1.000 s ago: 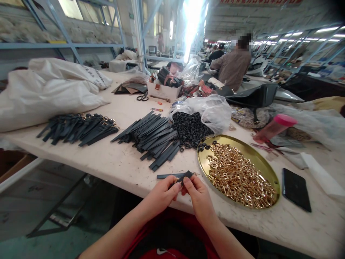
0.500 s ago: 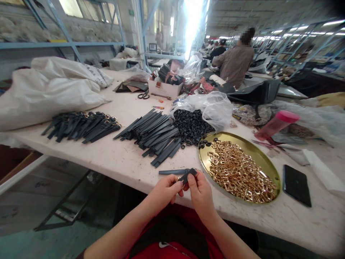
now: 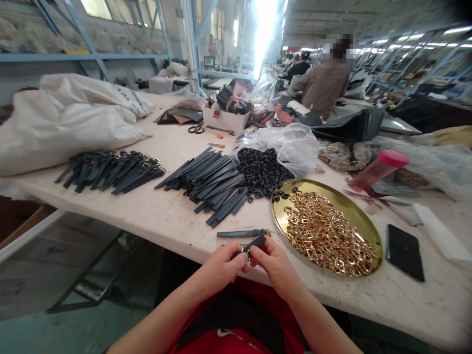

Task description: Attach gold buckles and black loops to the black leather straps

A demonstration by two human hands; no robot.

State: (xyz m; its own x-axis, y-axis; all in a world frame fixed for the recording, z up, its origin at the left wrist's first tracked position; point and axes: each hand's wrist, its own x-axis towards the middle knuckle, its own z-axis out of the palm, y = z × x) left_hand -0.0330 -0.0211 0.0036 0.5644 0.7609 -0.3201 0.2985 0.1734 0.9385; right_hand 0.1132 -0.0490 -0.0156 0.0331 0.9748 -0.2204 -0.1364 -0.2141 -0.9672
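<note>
Near the table's front edge, my left hand and my right hand pinch one dark strap between them. A bit of gold metal shows at the fingers. Just behind them lies another dark strap with a gold buckle at its right end. A gold oval tray to the right holds many gold buckles. Further back are a pile of plain dark strips and a heap of small black loops spilling from a clear plastic bag.
Finished-looking straps lie at the left beside a white sack. A phone and a pink-lidded jar stand right of the tray. Scissors and a white box are at the back. A person is beyond the table.
My right hand has shifted slightly on the strap and its fingers are now lower. The buckled strap behind the hands shows more fully. The view has moved a little.
</note>
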